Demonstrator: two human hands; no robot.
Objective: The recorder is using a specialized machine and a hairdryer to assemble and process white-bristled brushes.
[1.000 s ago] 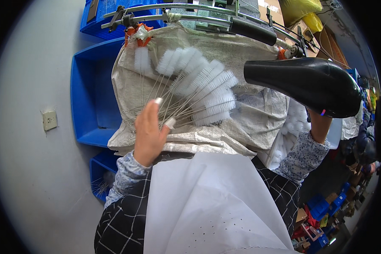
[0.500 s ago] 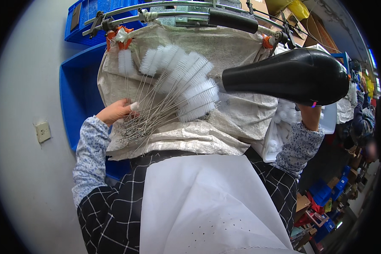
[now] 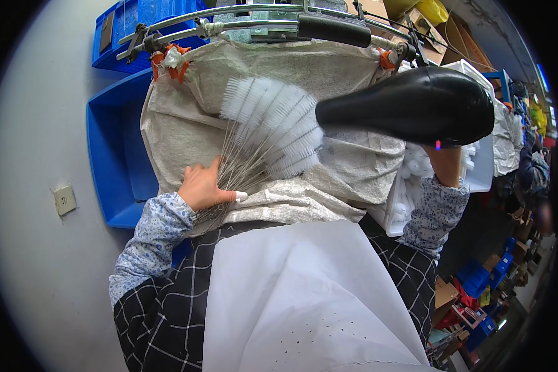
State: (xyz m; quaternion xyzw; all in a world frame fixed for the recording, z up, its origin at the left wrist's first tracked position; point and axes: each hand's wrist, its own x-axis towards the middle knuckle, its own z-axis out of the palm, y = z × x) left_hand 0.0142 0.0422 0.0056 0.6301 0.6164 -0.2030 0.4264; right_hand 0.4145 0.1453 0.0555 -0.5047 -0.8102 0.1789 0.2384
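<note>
White-bristled bottle brushes (image 3: pixel 270 121) with thin twisted wire handles lie fanned out on a pale woven sack (image 3: pixel 347 167). My left hand (image 3: pixel 201 187) is closed round the bunch of wire handles, its thumb, tipped with white tape, lying across them. The lower wire ends are partly hidden under that hand. At the right, a black hair dryer (image 3: pixel 409 108) points its nozzle leftward, close to the bristles. My right hand (image 3: pixel 445 155) holds it from below; the dryer body covers most of the fingers.
A metal rail (image 3: pixel 254 26) with a black foam sleeve (image 3: pixel 335 30) crosses behind the sack, which orange ties (image 3: pixel 170 62) fasten. A blue bin (image 3: pixel 115 161) stands left. White tubs (image 3: pixel 387 214) with white pieces sit right. A person (image 3: pixel 533 167) is at the far right.
My left hand has moved right and turned over the wire handles. The brush at the left has joined the bunch, which is now tighter. The hair dryer has shifted slightly left.
</note>
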